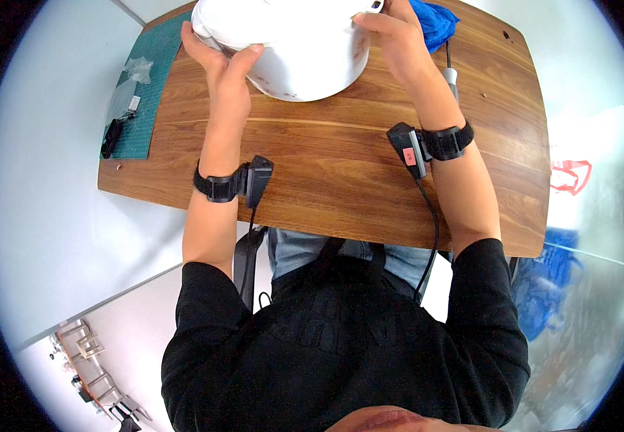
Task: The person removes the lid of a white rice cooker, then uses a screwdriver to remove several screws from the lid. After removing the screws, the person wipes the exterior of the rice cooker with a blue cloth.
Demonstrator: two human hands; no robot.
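At the far edge of the view, a glossy white round container (308,68) with a rim is held between my two hands; its top is cut off by the frame. Brownish specks mark its lower wall. My left hand (224,68) grips the left side, thumb pressed against the wall just under the rim. On the right side my right hand (397,32) is closed on the rim next to a dark slot, its fingers partly hidden. Whether the container rests on the wooden table (312,173) or is raised, I cannot tell.
Left on the table lies a green cutting mat (164,79) with crumpled clear plastic (139,70) and a black object (112,137). Beside my right hand is a blue cloth (434,27), with a grey-handled tool (450,76) near my forearm. Black wrist devices trail cables toward my lap.
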